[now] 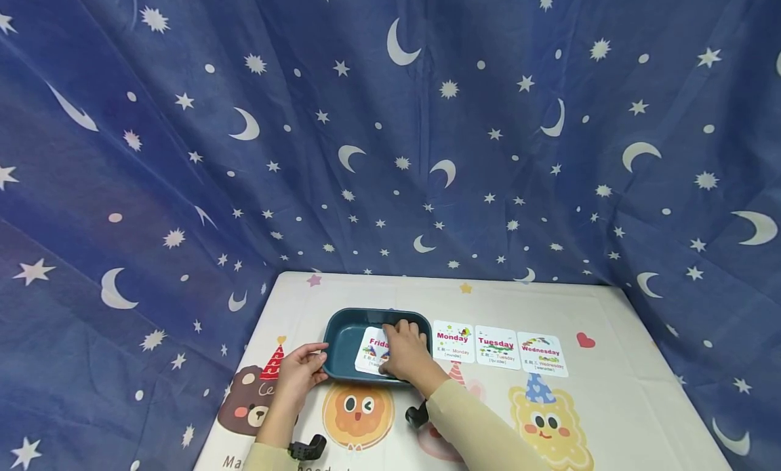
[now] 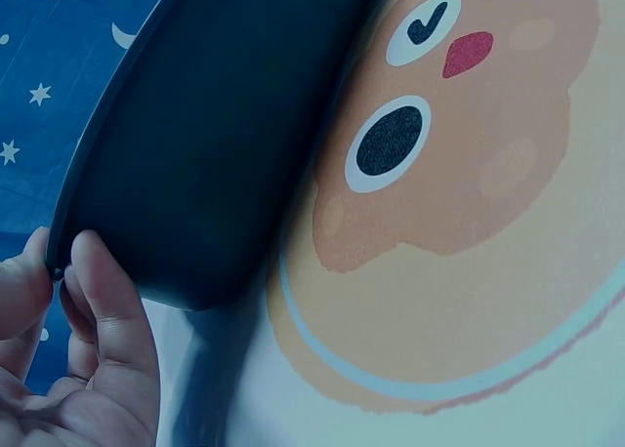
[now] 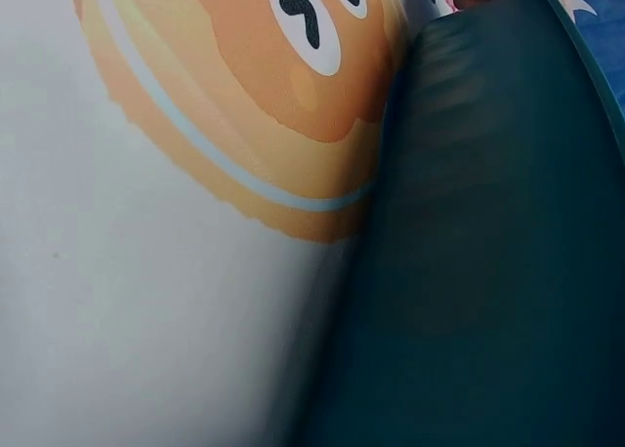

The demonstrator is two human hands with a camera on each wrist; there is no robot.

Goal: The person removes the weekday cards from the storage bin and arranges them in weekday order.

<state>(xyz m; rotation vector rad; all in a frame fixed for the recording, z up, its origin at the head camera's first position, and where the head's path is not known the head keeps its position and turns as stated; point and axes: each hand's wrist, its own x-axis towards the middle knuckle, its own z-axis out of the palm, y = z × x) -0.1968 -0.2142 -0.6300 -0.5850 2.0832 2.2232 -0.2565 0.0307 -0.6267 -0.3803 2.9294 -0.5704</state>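
Note:
A dark teal plastic tray [image 1: 342, 352] sits on the table with white cards in it, the top one a Friday card [image 1: 369, 352]. My left hand [image 1: 303, 371] pinches the tray's left rim, thumb and finger on either side of it in the left wrist view. Inside the tray, my right hand [image 1: 407, 352] grips the Friday card, thumb at its lower edge and fingers at its upper edge, covering its right part. The right wrist view shows the tray's outer wall [image 3: 488, 223], with the right hand out of sight behind it.
Right of the tray, a Monday card [image 1: 453, 342], a Tuesday card [image 1: 497, 347] and a Wednesday card [image 1: 542, 354] lie in a row. Cartoon figures decorate the white tablecloth [image 1: 634, 403]. A blue curtain [image 1: 378, 152] with moons and stars hangs behind the table.

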